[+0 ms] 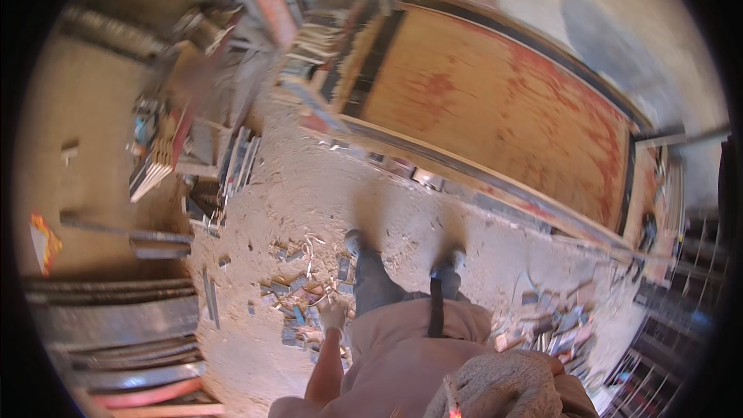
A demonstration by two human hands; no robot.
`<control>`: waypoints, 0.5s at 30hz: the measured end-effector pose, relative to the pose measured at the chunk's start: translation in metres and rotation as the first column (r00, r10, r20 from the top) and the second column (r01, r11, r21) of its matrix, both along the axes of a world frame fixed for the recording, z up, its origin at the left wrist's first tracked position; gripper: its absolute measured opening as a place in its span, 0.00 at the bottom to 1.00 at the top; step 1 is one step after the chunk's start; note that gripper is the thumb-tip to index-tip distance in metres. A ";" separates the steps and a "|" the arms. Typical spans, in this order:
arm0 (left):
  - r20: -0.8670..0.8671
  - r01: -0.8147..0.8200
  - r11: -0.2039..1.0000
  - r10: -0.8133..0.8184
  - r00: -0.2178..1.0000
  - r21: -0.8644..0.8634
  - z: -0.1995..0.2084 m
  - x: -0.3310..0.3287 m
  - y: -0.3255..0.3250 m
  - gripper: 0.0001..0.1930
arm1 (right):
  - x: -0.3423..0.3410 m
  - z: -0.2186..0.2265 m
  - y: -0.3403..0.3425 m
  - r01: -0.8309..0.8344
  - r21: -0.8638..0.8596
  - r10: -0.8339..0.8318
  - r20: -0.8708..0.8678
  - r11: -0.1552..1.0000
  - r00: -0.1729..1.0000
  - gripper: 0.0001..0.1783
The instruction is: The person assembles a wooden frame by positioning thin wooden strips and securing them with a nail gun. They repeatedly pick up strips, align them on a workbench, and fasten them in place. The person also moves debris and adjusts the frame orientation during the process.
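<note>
Right, label by label, from the hands outward.

Left hand: hanging loose beside the left leg, gloved, fingers seemingly slack, gripping nothing; whether fully open cannot be told through the blur.
Right hand: raised close under the camera in a knit work glove, curled into a loose fist; a thin red-orange sliver showing at its lower edge, too small to name, so a grip on it cannot be confirmed.
Nearest things: wood offcuts strewn on the floor just beside the left hand, probably lying where trimmed; a second heap of scraps to the right of the feet.
Stance: both shoes planted facing the big panel, standing clear of it.
Plywood panel: large, reddish-stained, lying flat in a dark frame just ahead of the feet, likely laid flat for working.
Floor: pale sawdust and shavings over packed ground.
Left side: stacked boards and strips, long dark planks lower down.
Right edge: wire mesh racks, dim.
Room: cluttered carpentry workshop, sunlit.
</note>
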State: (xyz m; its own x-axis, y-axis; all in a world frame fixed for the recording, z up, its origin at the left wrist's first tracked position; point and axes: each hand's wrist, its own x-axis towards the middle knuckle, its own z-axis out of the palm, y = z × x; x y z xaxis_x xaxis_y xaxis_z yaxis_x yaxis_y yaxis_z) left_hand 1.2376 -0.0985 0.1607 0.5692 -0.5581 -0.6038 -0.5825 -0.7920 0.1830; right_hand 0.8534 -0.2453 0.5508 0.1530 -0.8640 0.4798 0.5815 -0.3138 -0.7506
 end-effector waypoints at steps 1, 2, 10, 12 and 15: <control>0.174 0.525 0.833 -0.551 0.816 0.176 -0.035 0.054 0.076 0.20 | 0.023 0.001 -0.017 -0.108 0.018 0.106 0.067 0.994 0.992 0.21; 0.078 0.346 0.931 -0.356 0.931 0.116 -0.046 0.051 0.088 0.18 | 0.051 -0.002 -0.030 -0.161 0.014 0.160 0.052 0.987 0.986 0.21; 0.008 0.054 0.995 -0.055 0.998 0.079 -0.042 0.152 0.138 0.20 | 0.288 0.043 -0.111 -0.592 0.005 0.587 0.123 0.806 0.800 0.21; 0.068 0.095 0.995 -0.098 0.993 0.037 -0.054 0.189 0.109 0.21 | 0.338 0.069 -0.122 -0.671 0.002 0.665 0.130 0.741 0.735 0.20; -0.119 -0.384 0.915 0.370 0.921 -0.126 -0.028 0.227 0.029 0.20 | 0.405 0.101 -0.134 -0.769 0.025 0.762 0.115 0.639 0.637 0.20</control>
